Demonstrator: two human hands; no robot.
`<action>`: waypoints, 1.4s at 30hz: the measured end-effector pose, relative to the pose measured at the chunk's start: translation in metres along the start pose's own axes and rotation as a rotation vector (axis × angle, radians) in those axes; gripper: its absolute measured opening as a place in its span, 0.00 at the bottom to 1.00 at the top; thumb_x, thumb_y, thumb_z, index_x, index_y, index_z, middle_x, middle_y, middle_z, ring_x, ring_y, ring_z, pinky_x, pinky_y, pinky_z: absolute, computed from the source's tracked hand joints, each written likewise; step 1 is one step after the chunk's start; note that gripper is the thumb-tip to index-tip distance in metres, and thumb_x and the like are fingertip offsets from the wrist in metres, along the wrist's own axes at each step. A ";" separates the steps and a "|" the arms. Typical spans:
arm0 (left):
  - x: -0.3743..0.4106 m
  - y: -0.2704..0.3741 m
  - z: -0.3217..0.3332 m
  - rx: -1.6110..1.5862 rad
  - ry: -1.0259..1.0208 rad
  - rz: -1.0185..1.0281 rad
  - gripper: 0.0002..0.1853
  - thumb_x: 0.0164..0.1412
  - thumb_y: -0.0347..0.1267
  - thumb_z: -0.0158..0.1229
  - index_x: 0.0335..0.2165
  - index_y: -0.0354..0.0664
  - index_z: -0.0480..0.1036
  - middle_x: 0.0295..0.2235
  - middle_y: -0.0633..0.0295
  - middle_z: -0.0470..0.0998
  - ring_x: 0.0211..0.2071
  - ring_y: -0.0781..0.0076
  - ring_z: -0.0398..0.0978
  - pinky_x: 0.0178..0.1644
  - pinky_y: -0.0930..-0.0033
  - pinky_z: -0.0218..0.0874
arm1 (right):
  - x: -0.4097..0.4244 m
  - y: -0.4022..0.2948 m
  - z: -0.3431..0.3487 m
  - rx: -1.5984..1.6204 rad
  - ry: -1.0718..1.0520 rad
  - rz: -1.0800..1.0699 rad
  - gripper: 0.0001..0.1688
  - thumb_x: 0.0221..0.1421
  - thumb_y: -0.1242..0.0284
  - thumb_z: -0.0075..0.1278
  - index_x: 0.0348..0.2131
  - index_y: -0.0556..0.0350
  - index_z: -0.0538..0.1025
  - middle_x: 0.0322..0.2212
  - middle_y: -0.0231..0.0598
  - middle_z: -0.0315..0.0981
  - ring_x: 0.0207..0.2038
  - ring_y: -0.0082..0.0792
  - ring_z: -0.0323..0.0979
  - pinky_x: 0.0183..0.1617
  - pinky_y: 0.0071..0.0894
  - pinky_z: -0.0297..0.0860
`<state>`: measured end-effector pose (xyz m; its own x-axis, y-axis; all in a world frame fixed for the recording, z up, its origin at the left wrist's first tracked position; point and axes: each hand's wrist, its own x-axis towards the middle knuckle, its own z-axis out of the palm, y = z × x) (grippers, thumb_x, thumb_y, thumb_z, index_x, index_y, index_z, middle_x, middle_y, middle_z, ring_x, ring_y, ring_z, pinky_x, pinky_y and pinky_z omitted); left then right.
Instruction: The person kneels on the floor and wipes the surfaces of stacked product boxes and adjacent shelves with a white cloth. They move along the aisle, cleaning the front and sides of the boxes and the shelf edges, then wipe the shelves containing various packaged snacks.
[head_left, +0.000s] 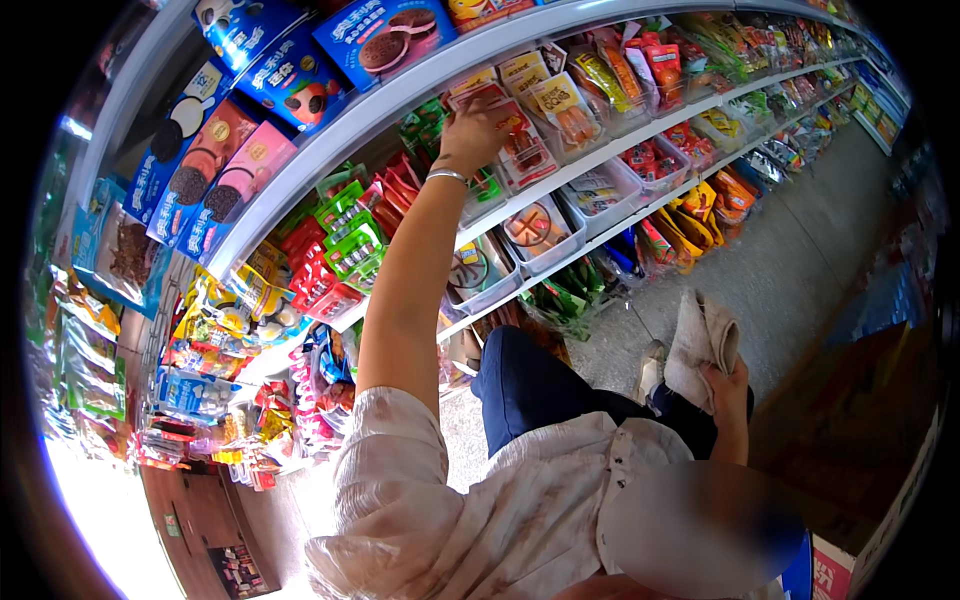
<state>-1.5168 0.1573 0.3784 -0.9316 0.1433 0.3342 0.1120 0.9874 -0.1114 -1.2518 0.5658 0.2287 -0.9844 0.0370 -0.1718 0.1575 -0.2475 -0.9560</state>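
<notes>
My left hand (474, 135), with a bangle on its wrist, reaches onto a shelf and lies over red-and-white snack packets (525, 146). Its fingertips touch or overlap the packets; whether they grip one cannot be told. Beside it are yellow-and-white snack packets (566, 109) and green packets (424, 127). Low at the right, my right hand (726, 382) holds a folded light cloth (694, 345) beside my leg, away from the shelf.
Blue cookie boxes (382, 41) stand on the upper shelf behind a pale shelf edge (315, 142). Clear plastic bins (540, 232) of snacks fill the lower shelf. Bagged snacks (255, 300) hang at the left. A cardboard box (832, 562) is at lower right; grey floor (802, 225) shows beyond the shelves.
</notes>
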 end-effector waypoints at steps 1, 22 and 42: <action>-0.006 0.009 -0.006 0.013 -0.031 0.002 0.23 0.53 0.47 0.47 0.49 0.64 0.64 0.55 0.61 0.57 0.59 0.60 0.48 0.57 0.49 0.43 | 0.002 -0.003 0.004 0.009 -0.021 0.006 0.23 0.45 0.83 0.44 0.45 0.67 0.66 0.39 0.39 0.68 0.41 0.28 0.67 0.46 0.23 0.62; -0.017 -0.023 0.009 -0.687 0.422 -0.579 0.23 0.52 0.44 0.49 0.43 0.41 0.65 0.44 0.47 0.68 0.45 0.53 0.67 0.46 0.56 0.58 | 0.099 -0.063 0.141 0.071 -0.167 -0.477 0.30 0.45 0.79 0.49 0.49 0.68 0.61 0.44 0.45 0.65 0.45 0.34 0.65 0.49 0.31 0.61; -0.030 -0.020 -0.001 -0.475 -0.021 -0.255 0.24 0.39 0.45 0.55 0.37 0.48 0.74 0.49 0.58 0.65 0.55 0.61 0.56 0.55 0.52 0.45 | 0.244 -0.133 0.288 -0.879 -0.268 -0.900 0.19 0.40 0.69 0.48 0.35 0.59 0.71 0.27 0.48 0.72 0.29 0.45 0.70 0.35 0.40 0.65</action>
<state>-1.4906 0.1330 0.3719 -0.9559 -0.1012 0.2758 0.0210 0.9128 0.4078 -1.5355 0.3284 0.3824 -0.7388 -0.3632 0.5676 -0.6701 0.4847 -0.5622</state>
